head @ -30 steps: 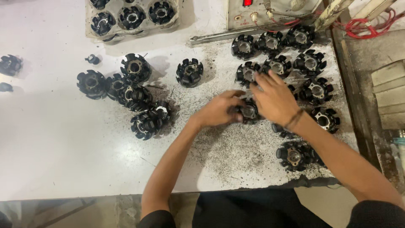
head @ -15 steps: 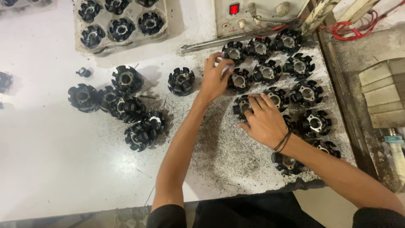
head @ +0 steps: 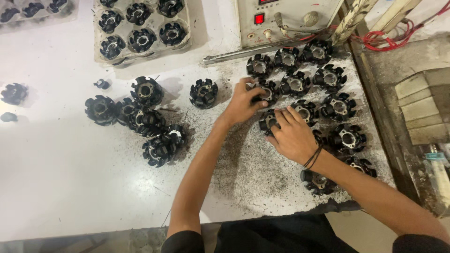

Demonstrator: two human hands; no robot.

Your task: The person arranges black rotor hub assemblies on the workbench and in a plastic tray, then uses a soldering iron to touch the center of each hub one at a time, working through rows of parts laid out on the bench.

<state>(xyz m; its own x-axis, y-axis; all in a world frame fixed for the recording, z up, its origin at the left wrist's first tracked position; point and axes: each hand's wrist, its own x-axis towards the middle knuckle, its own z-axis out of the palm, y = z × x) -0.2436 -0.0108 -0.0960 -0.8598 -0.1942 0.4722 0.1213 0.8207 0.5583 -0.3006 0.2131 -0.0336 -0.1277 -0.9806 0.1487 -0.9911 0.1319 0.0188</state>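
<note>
Many black toothed round metal cores lie on a white table. My left hand curls its fingers around one core in the right-hand cluster. Just below it, my right hand rests fingers-down on another core, with a dark band on its wrist. A separate single core stands left of my left hand.
A second group of cores lies at the centre left. A moulded tray holding several cores sits at the back. A grey control box with a red light, a metal bar and red wires stand behind. Dark grit covers the table.
My left hand came back down from the far row to a nearer core. My right hand stayed on the cluster. The camera view tilted toward the back of the table.
</note>
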